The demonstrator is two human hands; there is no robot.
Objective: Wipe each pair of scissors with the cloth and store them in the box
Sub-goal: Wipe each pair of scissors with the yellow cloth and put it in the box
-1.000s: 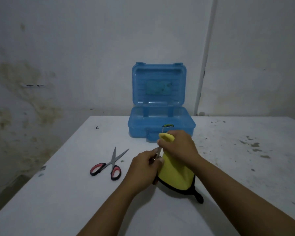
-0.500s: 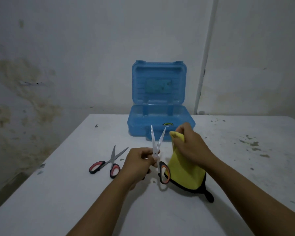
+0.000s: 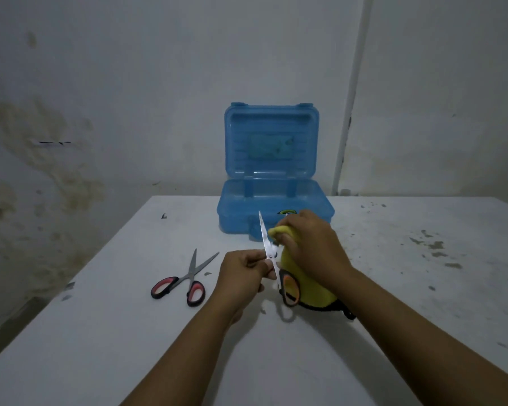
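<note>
**Q:** At the back of the table, what does the box hold?

**A:** The blue box stands open, lid upright against the wall. Something small with green and yellow markings shows inside near the front wall; I cannot tell what it is.

**Q:** What differs from half a second ago?

**A:** The right hand, closed on the yellow cloth, has come in against the orange-handled scissors. Then both blades stood free in a V; now only 1 blade shows, the other hidden behind the cloth and fingers.

**Q:** And the left hand?

**A:** The left hand is clamped on the scissors near the pivot, blade pointing up, 1 orange-and-black loop hanging low. Both hands are close together, just in front of the box.

**Q:** Anything else around?

**A:** A 2nd pair, the red-handled scissors, lies flat and slightly open left of the hands, apart from them. Dark specks mark the table's right side.
</note>
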